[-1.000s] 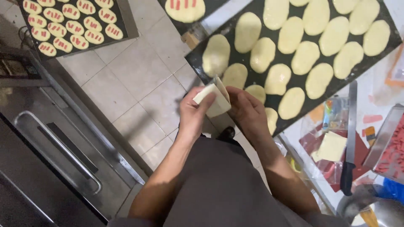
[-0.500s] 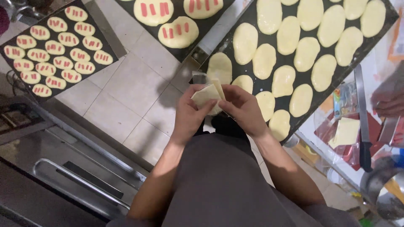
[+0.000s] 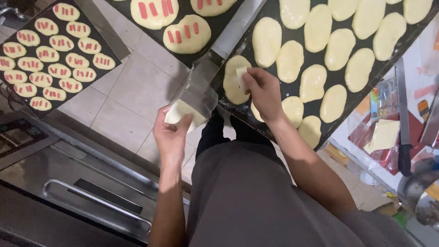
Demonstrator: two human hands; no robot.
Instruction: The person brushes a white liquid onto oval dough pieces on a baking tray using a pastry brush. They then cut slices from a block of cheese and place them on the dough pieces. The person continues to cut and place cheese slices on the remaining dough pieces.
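Cheese is what we handle here: our left hand [image 3: 171,132] pinches a small stack of pale cheese slices [image 3: 182,112] between thumb and fingers, held in the air over the tiled floor [image 3: 128,103], just beside the near corner of the dark baking tray [image 3: 329,130]. Our right hand [image 3: 263,91] is closed on one small cheese piece [image 3: 240,74], pressing it onto the nearest oval dough piece [image 3: 234,87] at the tray's edge. We judge the cheese light, thin and floppy, a little tacky, quick to tear or fold if gripped hard, so we take it by an edge with fingertips only. The dough looks soft and puffy and would dent under pressure, so a gentle laying-down suits it. Further trays [image 3: 27,98] of dough topped with red strips sit to the left, and a long knife [image 3: 402,114] lies on the worktop at right.
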